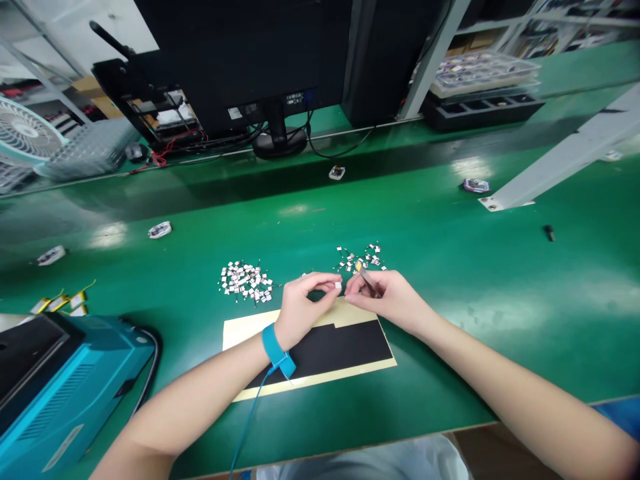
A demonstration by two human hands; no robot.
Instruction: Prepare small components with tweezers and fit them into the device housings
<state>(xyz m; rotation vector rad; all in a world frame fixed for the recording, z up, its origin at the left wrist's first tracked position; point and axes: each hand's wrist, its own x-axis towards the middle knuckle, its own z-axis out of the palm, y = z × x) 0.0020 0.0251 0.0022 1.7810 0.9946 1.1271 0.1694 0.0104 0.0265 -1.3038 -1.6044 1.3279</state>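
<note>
My left hand [305,300], with a blue wrist strap [274,348] and its cord, pinches a small white square piece [338,285] between thumb and fingertips. Close beside it, my right hand [383,297] is closed on what look like tweezers [369,283], dark with a yellowish end pointing away from me; their tips are hidden by the fingers. Below both hands lies a cream backing sheet [313,385] with a black strip [345,350] on it. A pile of small white pieces with short dark leads [245,281] is left of my hands, and a looser group [373,255] lies just beyond them.
A teal machine [85,380] with a black hose stands at the near left, beside yellow-edged packs [59,303]. At the back are a monitor [240,60], a fan [27,130] and stacked trays [485,73]. A white metal post [565,150] stands at right. Small white devices [160,230] dot the green bench.
</note>
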